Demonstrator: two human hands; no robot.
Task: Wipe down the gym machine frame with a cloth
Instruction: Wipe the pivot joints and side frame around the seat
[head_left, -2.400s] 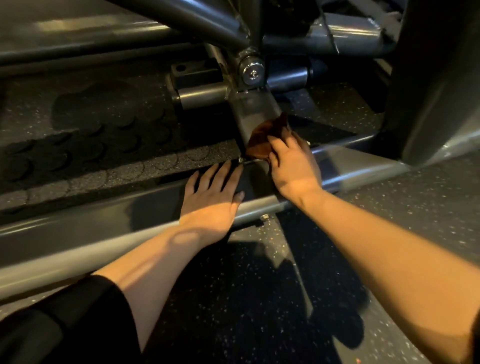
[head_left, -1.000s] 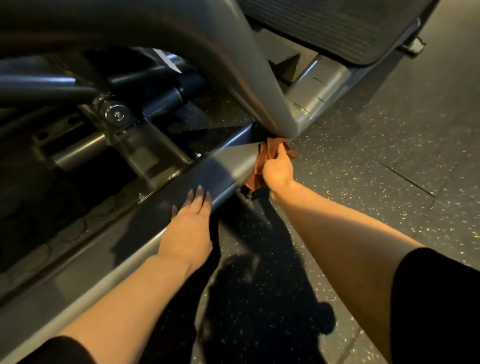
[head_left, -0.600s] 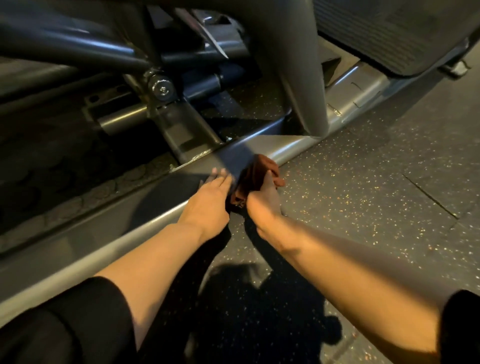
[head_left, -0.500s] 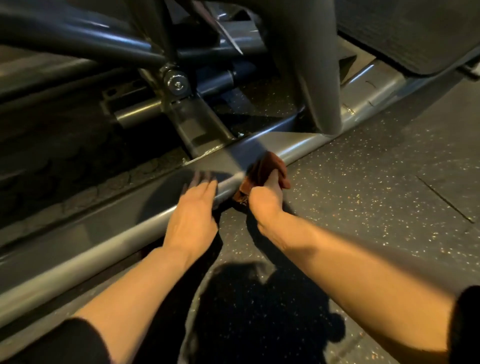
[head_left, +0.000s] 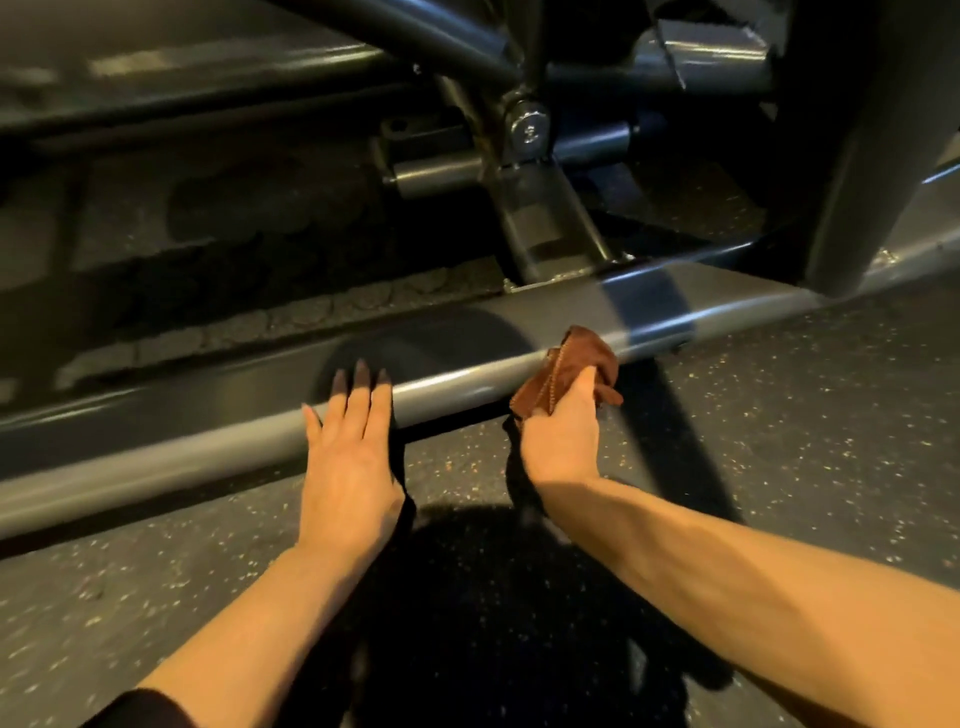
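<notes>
Right hand (head_left: 563, 436) has the brown cloth (head_left: 569, 366) bunched in its grip, pushed against the frame rail (head_left: 457, 382); left hand (head_left: 350, 457) lies flat and relaxed on the rail beside it.

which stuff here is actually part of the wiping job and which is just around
In the job:
brown cloth, gripped by right hand
grey frame rail, with left hand resting flat on it

Just around:
speckled floor
pivot bolt
upright post
</notes>
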